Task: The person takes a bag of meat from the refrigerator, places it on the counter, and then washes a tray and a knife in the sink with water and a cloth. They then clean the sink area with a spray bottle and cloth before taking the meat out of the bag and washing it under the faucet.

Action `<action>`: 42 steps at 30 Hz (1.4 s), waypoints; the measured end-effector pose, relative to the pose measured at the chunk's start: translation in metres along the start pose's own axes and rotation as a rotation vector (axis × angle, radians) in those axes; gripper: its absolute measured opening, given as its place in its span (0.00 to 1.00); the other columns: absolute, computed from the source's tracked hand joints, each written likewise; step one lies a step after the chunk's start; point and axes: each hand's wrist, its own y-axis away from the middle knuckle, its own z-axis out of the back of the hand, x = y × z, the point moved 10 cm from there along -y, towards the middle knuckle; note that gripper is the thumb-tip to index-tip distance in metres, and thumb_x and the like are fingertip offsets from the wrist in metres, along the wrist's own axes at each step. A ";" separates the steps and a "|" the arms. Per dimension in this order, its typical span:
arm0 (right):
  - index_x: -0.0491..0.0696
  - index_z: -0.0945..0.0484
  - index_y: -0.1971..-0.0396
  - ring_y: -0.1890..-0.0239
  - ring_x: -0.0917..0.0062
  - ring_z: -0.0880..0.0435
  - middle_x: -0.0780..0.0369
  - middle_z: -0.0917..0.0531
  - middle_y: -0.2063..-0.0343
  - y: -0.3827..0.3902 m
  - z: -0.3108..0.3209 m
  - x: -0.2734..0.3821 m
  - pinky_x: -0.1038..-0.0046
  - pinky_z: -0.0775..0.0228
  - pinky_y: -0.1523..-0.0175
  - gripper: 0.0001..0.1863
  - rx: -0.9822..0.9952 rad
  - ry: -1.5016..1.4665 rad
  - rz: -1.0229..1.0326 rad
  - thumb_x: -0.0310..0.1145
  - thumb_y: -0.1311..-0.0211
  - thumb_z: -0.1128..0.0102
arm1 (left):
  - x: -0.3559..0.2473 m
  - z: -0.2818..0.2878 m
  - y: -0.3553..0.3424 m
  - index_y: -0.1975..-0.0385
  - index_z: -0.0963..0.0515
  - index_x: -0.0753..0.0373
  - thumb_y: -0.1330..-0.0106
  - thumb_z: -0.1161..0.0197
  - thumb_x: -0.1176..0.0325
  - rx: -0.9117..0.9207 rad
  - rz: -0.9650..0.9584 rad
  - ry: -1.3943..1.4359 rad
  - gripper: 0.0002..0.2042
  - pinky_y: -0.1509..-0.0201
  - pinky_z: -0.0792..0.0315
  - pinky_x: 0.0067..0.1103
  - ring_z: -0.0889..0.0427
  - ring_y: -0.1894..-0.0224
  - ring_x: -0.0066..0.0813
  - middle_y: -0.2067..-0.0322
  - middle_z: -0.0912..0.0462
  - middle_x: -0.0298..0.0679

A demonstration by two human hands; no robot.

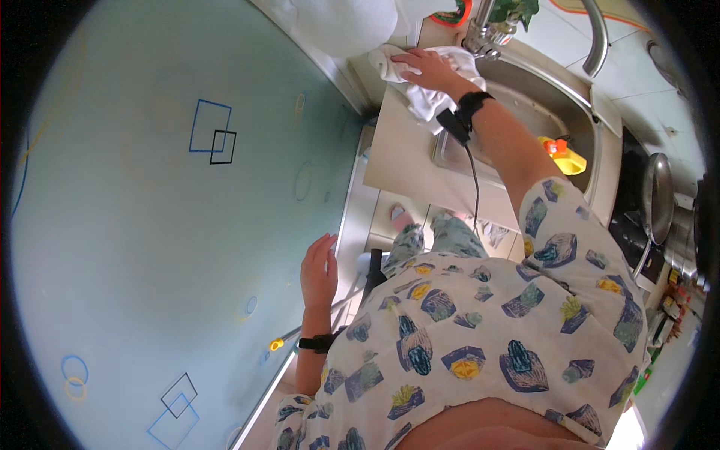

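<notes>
My right hand (425,69) rests on a crumpled white cloth (454,105) at the upper left corner of the steel sink (502,97), its fingers spread across the fabric. A black wrist device with a cable is on that arm. My left hand (319,274) hangs loosely open beside a large pale blue-green panel (150,247) printed with outlined shapes, holding nothing that I can see. Inside the sink lies a yellow and orange object (570,161).
A curved faucet (596,37) and plant (514,11) sit behind the sink. At right are a black stove (630,225), a pan (658,195) and a pot (682,236). A beige counter edge (397,142) juts above the tiled floor (382,221). A white object (337,22) stands at top.
</notes>
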 end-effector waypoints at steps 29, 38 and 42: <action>0.51 0.25 0.52 0.49 0.61 0.26 0.58 0.23 0.53 0.279 -0.036 0.003 0.65 0.36 0.42 0.18 -0.169 -0.322 0.052 0.29 0.45 0.41 | 0.118 -0.115 -0.067 0.32 0.52 0.57 0.51 0.49 0.26 0.166 0.405 -0.589 0.52 0.35 0.59 0.54 0.60 0.35 0.75 0.38 0.54 0.70; 0.50 0.25 0.57 0.58 0.58 0.21 0.53 0.19 0.62 0.792 -0.054 -0.356 0.62 0.28 0.55 0.14 0.171 -0.068 -0.877 0.40 0.40 0.47 | 0.062 -0.175 0.012 0.31 0.65 0.58 0.59 0.44 0.24 0.061 0.981 -0.562 0.62 0.34 0.72 0.54 0.73 0.33 0.69 0.34 0.69 0.65; 0.51 0.22 0.62 0.61 0.57 0.19 0.53 0.18 0.65 1.064 -0.124 -0.505 0.62 0.27 0.58 0.13 0.442 -0.030 -0.714 0.42 0.41 0.46 | -0.011 -0.237 0.081 0.31 0.69 0.56 0.58 0.45 0.25 0.093 1.054 -0.583 0.62 0.33 0.73 0.52 0.75 0.32 0.67 0.34 0.72 0.64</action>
